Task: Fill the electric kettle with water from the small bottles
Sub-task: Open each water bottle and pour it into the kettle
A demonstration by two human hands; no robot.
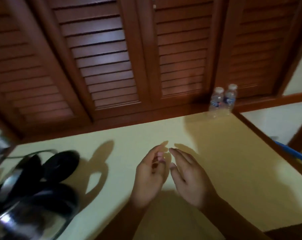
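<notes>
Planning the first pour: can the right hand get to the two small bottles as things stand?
Probably yes. The right hand is open and holds nothing, and no object shows on the table between it and the bottles at the far corner.

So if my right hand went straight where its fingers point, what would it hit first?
Probably the louvred doors, after bare countertop; the right hand points left of the two bottles, though depth is unclear.

Single head view, looking forward-down over tabletop (216,161), hands (171,174) near; tilted, somewhat blurred, probably mid-turn.
</notes>
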